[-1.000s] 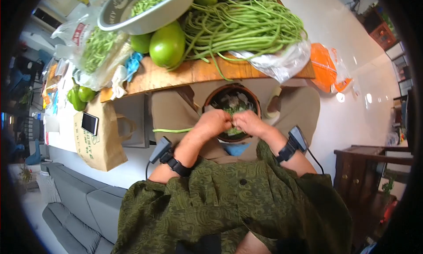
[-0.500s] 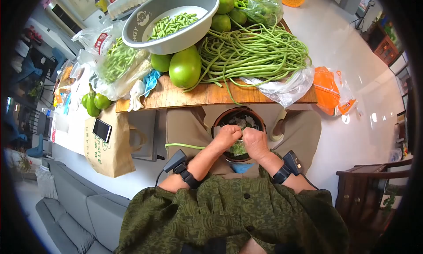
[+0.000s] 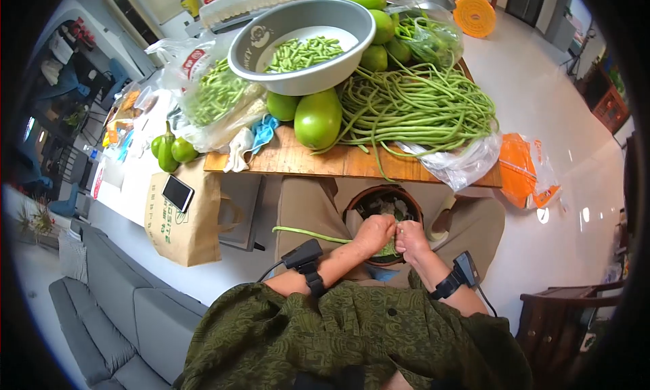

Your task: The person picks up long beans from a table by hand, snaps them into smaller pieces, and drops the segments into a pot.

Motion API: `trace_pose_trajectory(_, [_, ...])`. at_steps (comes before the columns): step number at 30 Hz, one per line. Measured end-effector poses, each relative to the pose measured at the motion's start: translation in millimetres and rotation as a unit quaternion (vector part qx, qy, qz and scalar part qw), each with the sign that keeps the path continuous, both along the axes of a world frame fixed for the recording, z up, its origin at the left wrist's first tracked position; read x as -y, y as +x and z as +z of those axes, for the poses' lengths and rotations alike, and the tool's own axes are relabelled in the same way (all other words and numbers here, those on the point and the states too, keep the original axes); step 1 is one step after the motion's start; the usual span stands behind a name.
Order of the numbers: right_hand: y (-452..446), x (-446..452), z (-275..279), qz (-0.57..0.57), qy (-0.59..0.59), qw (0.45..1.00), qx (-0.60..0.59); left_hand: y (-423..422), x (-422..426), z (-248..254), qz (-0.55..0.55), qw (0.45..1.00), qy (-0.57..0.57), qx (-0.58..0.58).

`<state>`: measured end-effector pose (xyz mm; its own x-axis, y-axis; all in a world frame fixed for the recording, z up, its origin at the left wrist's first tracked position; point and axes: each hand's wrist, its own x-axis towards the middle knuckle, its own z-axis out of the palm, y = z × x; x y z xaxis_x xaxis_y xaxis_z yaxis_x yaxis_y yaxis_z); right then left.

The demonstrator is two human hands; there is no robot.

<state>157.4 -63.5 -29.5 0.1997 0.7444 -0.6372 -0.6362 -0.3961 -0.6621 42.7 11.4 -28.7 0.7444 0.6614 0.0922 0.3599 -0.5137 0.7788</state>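
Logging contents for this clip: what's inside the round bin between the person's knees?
The bin holds pale scraps toward its far side and green scraps nearer the person. The left hand and right hand cover its middle; what lies there, and the bottom, can't be seen.

Both forearms reach forward, the hands [image 3: 394, 237] together with fingers curled in.

Phone [image 3: 177, 193] lying on paper bag [image 3: 193, 235]; grey sofa [image 3: 108, 326].
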Motion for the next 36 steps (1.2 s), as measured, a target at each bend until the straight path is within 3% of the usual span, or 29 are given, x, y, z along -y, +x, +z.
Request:
trace_pose_trajectory(2, [-0.7, 1.0, -4.8, -0.001, 0.012, 1.000, -0.005, 0.9, 4.2, 2.2, -0.003, 0.999, 0.047, -0.004])
trace_pose_trajectory(4, [4.3, -0.1, -10.5, -0.023, -0.020, 0.991, -0.131, 1.1, 0.1, 4.9, -0.006, 0.998, 0.065, -0.001])
trace_pose_trajectory(5, [6.4, 0.0, -10.8, -0.035, 0.005, 0.987, -0.154, 2.2, -5.7, 6.5, -0.018, 0.999, 0.022, 0.027])
trace_pose_trajectory(9, [7.6, -3.5, 6.4, -0.024, 0.098, 0.992, -0.080, -2.1, -13.9, 15.2, -0.020, 0.999, -0.024, 0.039])
trace_pose_trajectory(13, [5.1, -3.8, 8.7, 0.017, 0.092, 0.994, -0.061, -8.0, -11.9, 14.4, -0.013, 0.999, -0.012, 0.031])
trace_pose_trajectory(15, [0.3, -4.8, 10.8, 0.003, 0.053, 0.996, 0.069, -8.9, -9.1, 13.5, -0.012, 1.000, 0.001, 0.016])
trace_pose_trajectory(16, [1.3, -3.5, -8.3, 0.004, 0.050, 0.996, 0.068, -9.0, -6.4, 13.3, -0.013, 1.000, 0.015, 0.001])
trace_pose_trajectory(18, [8.0, -2.4, -60.1, 0.039, 0.141, 0.927, 0.345, -7.1, -1.9, 16.4, -0.050, 0.998, 0.036, -0.031])
trace_pose_trajectory(19, [4.0, -2.5, -39.0, 0.039, 0.138, 0.927, 0.346, -6.3, 0.3, 17.0, -0.087, 0.992, 0.059, -0.063])
trace_pose_trajectory(21, [1.2, -6.2, 5.2, -0.037, 0.014, 0.989, 0.142, -5.9, -1.1, 14.4, -0.080, 0.996, 0.034, 0.005])
trace_pose_trajectory(23, [13.5, -7.6, 15.7, -0.015, 0.048, 0.996, 0.079, -6.6, -8.5, 11.9, -0.068, 0.991, -0.033, 0.107])
trace_pose_trajectory(24, [19.6, -4.9, 17.2, 0.001, 0.082, 0.997, 0.014, -7.4, -11.9, 15.0, -0.058, 0.981, -0.113, 0.146])
trace_pose_trajectory(25, [24.8, -4.6, 9.4, 0.021, 0.111, 0.992, -0.056, -10.0, -19.3, 20.7, -0.066, 0.952, -0.274, 0.116])
trace_pose_trajectory(28, [26.8, -4.8, 9.0, 0.036, 0.177, 0.961, -0.212, -16.7, -26.2, 36.5, -0.051, 0.835, -0.520, 0.173])
trace_pose_trajectory(31, [20.3, -5.2, 33.0, 0.068, 0.207, 0.970, -0.108, -20.9, -25.8, 49.3, -0.042, 0.815, -0.538, 0.209])
trace_pose_trajectory(36, [23.8, -5.7, 27.8, 0.063, 0.224, 0.960, -0.157, -20.5, -26.9, 41.4, -0.049, 0.817, -0.543, 0.188])
